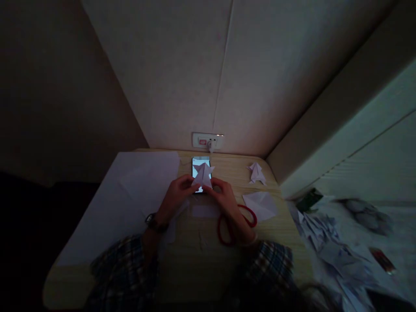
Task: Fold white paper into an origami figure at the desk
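Observation:
A white folded paper frog (203, 173) is held up in front of a lit phone (196, 161). My left hand (178, 190) pinches its lower left corner. On the other side, my right hand (225, 195) grips the lower right corner between thumb and fingers. Red-handled scissors (249, 213) lie partly under my right wrist, their blades hidden. Another folded paper frog (256, 173) rests at the back right of the table. A creased sheet of paper (260, 205) lies nearer, to the right of the scissors.
Large white paper sheets (130, 195) cover the left of the wooden table (279, 236). A paper strip (205, 211) lies between my forearms. A wall socket (208, 141) with a plug is behind the phone. Crumpled papers (338, 251) are heaped beyond the table's right edge.

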`<state>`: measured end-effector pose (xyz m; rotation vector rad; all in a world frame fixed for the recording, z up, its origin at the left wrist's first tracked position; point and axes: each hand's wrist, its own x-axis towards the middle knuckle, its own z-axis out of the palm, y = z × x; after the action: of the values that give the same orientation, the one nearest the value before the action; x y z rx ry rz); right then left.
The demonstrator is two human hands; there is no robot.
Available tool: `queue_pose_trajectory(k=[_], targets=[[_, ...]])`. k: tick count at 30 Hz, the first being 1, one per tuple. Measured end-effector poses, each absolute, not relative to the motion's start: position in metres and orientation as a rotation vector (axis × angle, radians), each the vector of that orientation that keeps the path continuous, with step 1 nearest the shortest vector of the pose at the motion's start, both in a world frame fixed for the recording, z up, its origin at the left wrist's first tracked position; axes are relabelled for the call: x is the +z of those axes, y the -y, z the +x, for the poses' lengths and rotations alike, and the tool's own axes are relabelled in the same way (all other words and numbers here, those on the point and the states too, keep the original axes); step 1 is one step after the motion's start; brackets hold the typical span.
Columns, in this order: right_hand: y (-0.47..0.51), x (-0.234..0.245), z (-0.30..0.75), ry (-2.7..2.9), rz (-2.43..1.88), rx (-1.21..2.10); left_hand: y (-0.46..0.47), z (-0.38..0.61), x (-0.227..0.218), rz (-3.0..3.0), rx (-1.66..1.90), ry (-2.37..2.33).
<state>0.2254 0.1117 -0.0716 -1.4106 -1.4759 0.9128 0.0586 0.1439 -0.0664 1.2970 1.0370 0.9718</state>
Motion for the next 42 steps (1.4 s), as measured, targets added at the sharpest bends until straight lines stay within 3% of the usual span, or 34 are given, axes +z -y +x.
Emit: queue_pose_trajectory(k=[20, 42], targets=[[-0.107, -0.072, 0.223, 1.547, -1.379, 0.951, -0.145, 0.052, -0.061, 1.369, 0.837, -0.984], [-0.109, -0.07, 0.222, 1.503, -1.37, 0.9, -0.139, 0.052, -0.054, 1.34, 0.964, -1.027]])
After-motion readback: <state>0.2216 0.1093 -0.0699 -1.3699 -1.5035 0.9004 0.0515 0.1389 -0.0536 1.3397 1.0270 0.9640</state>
